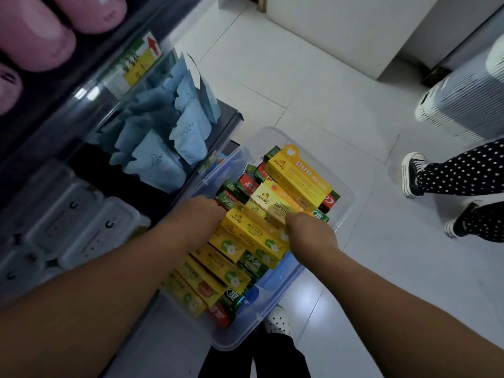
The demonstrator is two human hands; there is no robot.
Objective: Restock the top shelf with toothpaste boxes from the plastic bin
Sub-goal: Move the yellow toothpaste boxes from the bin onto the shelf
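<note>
We look down on a white tiled floor (313, 85), with a dark shelving unit (68, 110) along our left side. Its shelves carry pink bottles (32, 36) at the top, blue pouches (163, 159) below them and white lidded tubs (81, 222) lower still. A white ribbed case (463, 99) stands at the far right, and near it are another person's legs in polka-dot trousers (463, 170).

The clear plastic bin (341, 214) sits on the floor just beside the shelving, in front of our feet. It is heaped with toothpaste boxes: yellow ones (231, 271) on top, green and red ones (231, 197) beneath. One long yellow box (297, 180) lies across the far end of the heap.

Our left grip (201, 214) reaches into the bin against the left side of the yellow stack; its fingers are hidden, so we cannot tell how they lie. Our right grip (311, 230) curls its fingers onto the near end of a pale yellow box (268, 199) in the middle of the heap.
</note>
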